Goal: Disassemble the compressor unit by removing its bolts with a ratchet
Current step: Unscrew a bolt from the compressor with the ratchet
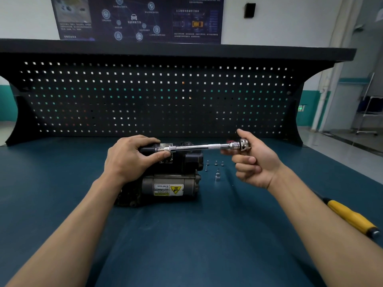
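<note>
The black-and-grey metal compressor unit (172,181) sits mid-bench on the dark teal worktop (186,245), left hand (128,158) gripping its top, right hand (252,162) pinching the long chrome ratchet (203,147) set against it. Small silver bolts (215,163) lying loose just beside it suggest disassembly is partway done.

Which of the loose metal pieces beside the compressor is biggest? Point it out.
The socket bit, standing upright nearest the viewer; the bolts behind it are much smaller.

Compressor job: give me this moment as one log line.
left hand: holds compressor top | right hand: pinches ratchet head, bar level, tip at compressor | bolts: several loose on bench
</note>
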